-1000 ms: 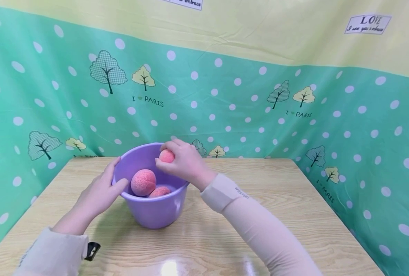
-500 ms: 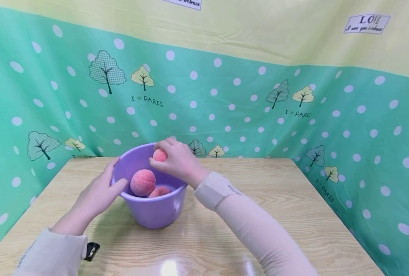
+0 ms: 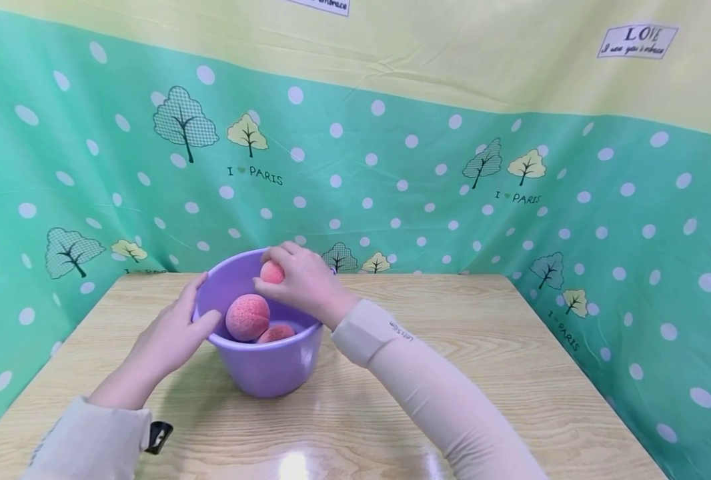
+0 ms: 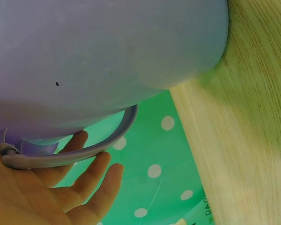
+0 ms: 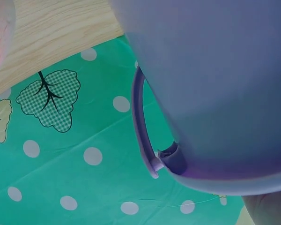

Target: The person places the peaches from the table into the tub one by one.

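A purple bucket [image 3: 271, 370] stands on the table, its mouth facing me. Inside lie a large pink speckled peach [image 3: 248, 318] with a crease and a second peach [image 3: 277, 333], partly hidden by the rim. My left hand [image 3: 169, 330] holds the bucket's left rim, thumb over the edge. In the left wrist view its fingers [image 4: 91, 187] spread around the grey-purple handle [image 4: 84, 154]. My right hand [image 3: 310, 283] grips a small peach [image 3: 272, 271] over the back right of the opening. The right wrist view shows the bucket's outer wall [image 5: 215, 93] and a pink speckled surface at the left edge.
The wooden table [image 3: 439, 360] extends around the bucket. Behind and beside it hangs a green and yellow curtain [image 3: 391, 173] with dots and trees. A black clip-like piece [image 3: 159, 437] sits at my left cuff.
My right hand has moved a little left over the bucket with the small peach in its grip. The left hand and the bucket stay almost where they were.
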`<state>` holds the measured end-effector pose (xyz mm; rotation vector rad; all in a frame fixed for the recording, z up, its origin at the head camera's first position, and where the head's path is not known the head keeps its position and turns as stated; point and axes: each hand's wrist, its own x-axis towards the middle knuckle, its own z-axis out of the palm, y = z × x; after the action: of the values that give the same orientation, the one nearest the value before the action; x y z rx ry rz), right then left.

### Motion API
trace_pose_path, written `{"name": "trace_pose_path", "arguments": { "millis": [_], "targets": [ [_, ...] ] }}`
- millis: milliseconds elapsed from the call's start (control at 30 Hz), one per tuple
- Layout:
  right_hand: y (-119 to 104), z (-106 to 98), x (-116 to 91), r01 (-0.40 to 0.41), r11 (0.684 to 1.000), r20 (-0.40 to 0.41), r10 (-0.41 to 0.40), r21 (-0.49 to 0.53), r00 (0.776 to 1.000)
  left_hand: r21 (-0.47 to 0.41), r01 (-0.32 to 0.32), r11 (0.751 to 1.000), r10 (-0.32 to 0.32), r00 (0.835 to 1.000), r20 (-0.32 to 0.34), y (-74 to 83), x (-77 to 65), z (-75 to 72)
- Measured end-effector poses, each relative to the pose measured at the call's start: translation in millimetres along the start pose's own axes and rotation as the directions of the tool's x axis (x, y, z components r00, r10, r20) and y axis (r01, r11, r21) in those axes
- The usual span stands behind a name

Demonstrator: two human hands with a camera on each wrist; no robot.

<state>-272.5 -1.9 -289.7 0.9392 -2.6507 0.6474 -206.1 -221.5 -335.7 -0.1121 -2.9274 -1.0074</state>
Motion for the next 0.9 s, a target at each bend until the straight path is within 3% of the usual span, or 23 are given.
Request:
{"name": "trace_pose_path", "arguments": {
  "millis": [433, 900],
  "targets": [
    [-2.6, 6.9, -1.0, 0.017, 0.995, 0.003, -0.017, -0.096, 1.000, -0.008, -0.001, 1.000, 0.001, 1.000, 0.000, -1.2, -2.3, -0.9],
    [2.4, 4.1, -2.1, 0.023, 0.998, -0.004, -0.023, -0.054, 1.000, 0.003, -0.004, 1.000, 0.004, 1.000, 0.011, 1.2, -1.8, 0.3]
  ]
}}
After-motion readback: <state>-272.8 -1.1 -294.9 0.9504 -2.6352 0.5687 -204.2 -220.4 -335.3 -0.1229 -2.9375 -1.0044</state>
